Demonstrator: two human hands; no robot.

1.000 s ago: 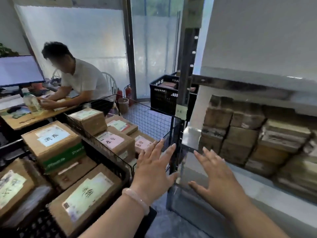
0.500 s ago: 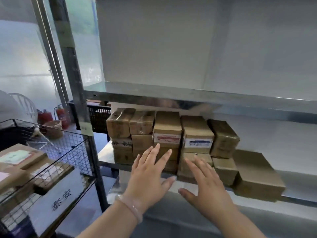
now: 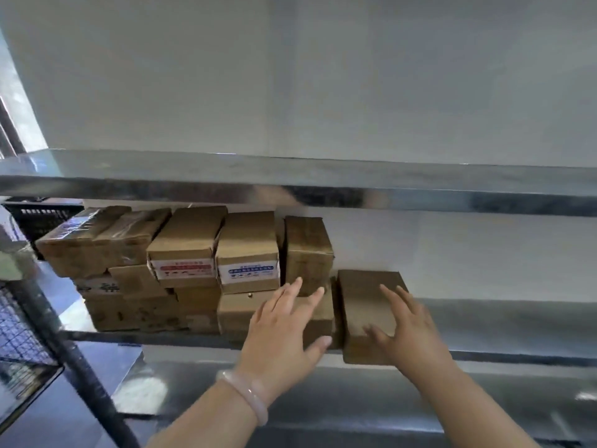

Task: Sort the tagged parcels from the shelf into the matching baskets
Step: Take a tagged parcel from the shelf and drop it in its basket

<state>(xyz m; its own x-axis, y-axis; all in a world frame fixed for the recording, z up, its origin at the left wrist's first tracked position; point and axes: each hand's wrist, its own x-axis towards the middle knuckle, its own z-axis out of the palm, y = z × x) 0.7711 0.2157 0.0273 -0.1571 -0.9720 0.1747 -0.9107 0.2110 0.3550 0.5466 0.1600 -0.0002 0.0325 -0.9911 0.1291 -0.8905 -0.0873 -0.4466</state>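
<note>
Several brown cardboard parcels are stacked on the middle metal shelf (image 3: 517, 315). One parcel carries a red-striped label (image 3: 185, 270), its neighbour a blue-striped label (image 3: 248, 273). A single brown parcel (image 3: 365, 302) lies flat at the right end of the stack, overhanging the shelf's front edge. My right hand (image 3: 410, 331) is spread over the front right of this parcel, fingers straight. My left hand (image 3: 284, 331), with a pale bracelet on the wrist, hovers with straight fingers in front of a lower parcel (image 3: 239, 310) just left of it. Neither hand holds anything.
An upper shelf board (image 3: 290, 179) runs across above the stack. A dark upright post (image 3: 64, 350) stands at the left, with a wire basket (image 3: 19, 344) beside it and a black crate (image 3: 42, 218) behind. A lower shelf (image 3: 355, 399) lies beneath my arms.
The view has swung right from the baskets and desk to face the shelf. Both hands have reached forward to the right end of the stack; my right hand now covers the lone flat parcel.
</note>
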